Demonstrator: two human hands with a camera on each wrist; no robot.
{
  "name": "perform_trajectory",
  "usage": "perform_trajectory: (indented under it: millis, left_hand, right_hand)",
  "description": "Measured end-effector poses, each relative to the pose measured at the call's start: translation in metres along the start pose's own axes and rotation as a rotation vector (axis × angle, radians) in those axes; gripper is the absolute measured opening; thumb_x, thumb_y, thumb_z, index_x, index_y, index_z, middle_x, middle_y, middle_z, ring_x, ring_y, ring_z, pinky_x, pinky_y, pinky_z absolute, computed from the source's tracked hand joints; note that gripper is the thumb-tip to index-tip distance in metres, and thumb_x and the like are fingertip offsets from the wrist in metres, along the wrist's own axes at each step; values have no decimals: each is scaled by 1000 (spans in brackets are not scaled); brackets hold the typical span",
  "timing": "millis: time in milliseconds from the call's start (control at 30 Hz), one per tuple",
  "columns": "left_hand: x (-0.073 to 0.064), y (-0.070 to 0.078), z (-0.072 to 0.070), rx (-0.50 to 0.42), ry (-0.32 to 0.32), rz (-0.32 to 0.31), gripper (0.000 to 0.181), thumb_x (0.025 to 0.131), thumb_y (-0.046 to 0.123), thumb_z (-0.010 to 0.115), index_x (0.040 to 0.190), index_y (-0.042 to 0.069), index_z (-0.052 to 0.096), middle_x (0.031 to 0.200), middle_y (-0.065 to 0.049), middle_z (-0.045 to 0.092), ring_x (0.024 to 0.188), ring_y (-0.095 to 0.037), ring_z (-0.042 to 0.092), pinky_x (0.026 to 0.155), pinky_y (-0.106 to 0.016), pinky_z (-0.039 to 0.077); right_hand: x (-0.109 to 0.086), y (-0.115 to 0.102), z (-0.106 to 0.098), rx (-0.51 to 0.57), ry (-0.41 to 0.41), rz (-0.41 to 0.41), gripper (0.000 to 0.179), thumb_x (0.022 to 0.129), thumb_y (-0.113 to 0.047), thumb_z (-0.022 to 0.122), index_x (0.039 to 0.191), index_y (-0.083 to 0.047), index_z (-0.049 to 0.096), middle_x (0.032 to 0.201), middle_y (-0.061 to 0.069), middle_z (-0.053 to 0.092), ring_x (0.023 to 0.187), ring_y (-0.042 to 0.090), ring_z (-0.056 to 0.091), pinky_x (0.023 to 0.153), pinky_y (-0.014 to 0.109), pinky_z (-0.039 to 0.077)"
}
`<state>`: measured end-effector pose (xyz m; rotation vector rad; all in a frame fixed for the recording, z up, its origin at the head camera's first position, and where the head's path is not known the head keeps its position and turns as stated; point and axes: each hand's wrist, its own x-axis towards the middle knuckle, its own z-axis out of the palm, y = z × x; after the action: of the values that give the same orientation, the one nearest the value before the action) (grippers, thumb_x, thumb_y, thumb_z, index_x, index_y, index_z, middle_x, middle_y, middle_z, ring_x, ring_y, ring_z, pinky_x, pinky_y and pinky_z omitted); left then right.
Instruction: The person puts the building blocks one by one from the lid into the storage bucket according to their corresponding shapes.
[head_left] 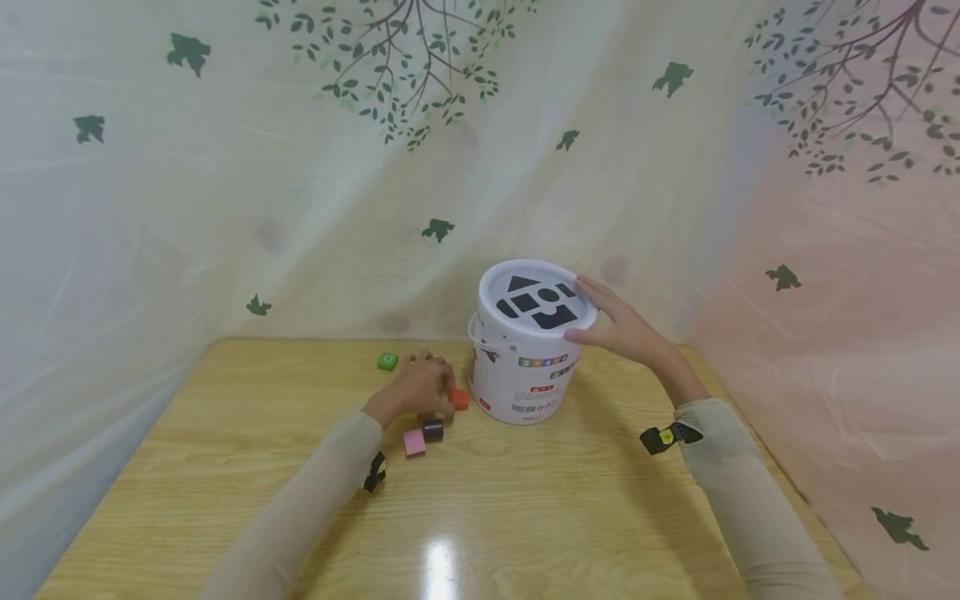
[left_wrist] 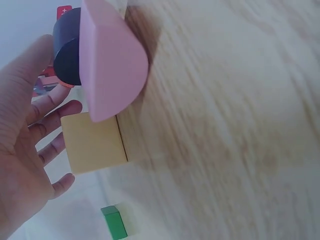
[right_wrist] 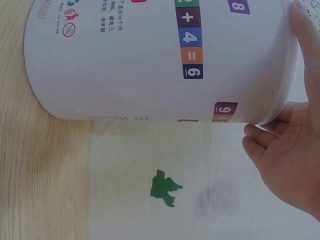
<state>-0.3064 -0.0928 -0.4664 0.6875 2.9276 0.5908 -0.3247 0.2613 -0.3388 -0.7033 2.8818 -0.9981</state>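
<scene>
A white shape-sorter bucket (head_left: 525,379) stands upright at the back of the table, its lid (head_left: 528,292) marked with dark shapes. My right hand (head_left: 618,329) grips the lid's rim from the right, fingers and thumb spread around it. Left of the bucket, my left hand (head_left: 420,385) reaches down to an orange-red block (head_left: 459,400), thumb and forefinger at its sides. Close by are a dark cylinder (head_left: 432,430) and a pink block (head_left: 414,442) with a rounded side. A plain wooden block (left_wrist: 95,142) sits beside the left fingers, mostly hidden by the hand in the head view.
A small green block (head_left: 387,361) lies farther back, left of the left hand. The wooden table (head_left: 517,517) meets a hanging cloth (head_left: 337,250) printed with leaves and birds at its back. The bucket's thin handle (head_left: 480,340) hangs on its left side.
</scene>
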Motion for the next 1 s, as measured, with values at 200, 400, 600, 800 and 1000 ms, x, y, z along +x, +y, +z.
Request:
perform_trajectory:
  millis: [200, 400, 600, 800, 1000]
  left_hand:
    - [1, -2, -4, 12, 35, 24, 33, 72, 39, 86, 92, 19, 70, 98, 4, 65, 102, -22, 47, 102, -54, 35]
    - [0, 0, -11, 5, 53, 25, 37, 72, 41, 88, 93, 17, 70, 100, 1, 68, 104, -24, 49, 106, -55, 35]
    - [-2, 7, -29, 21, 91, 25, 40, 71, 41, 88, 96, 14, 71, 102, -3, 67, 106, -26, 50, 110, -58, 32]
    - [-1, 11, -55, 42, 161, 36, 35, 73, 38, 84, 91, 13, 70, 102, -6, 68, 106, -27, 50, 103, -51, 36]
    - [0, 14, -84, 26, 227, 12, 35, 74, 39, 82, 93, 12, 70, 105, -7, 69, 108, -28, 50, 99, -51, 37]
  right_hand:
    - [0, 3, 1, -2, 5, -2, 98, 86, -48, 77, 164, -25, 21, 173, 3, 11, 159, 34, 9, 121, 69, 11]
    - [0, 2, 1, -1, 5, -4, 98, 86, -48, 78, 163, -24, 22, 173, 2, 11, 159, 34, 9, 121, 69, 11]
    - [0, 2, 1, 4, 4, -5, 99, 86, -48, 77, 164, -24, 21, 173, 1, 10, 159, 34, 8, 121, 70, 10]
    - [-1, 3, 1, 7, 5, -1, 99, 86, -48, 77, 164, -24, 21, 173, 3, 10, 159, 34, 8, 121, 70, 11]
    - [-2, 2, 1, 12, 5, -2, 99, 86, -48, 77, 164, -24, 21, 173, 2, 10, 159, 34, 8, 121, 70, 11]
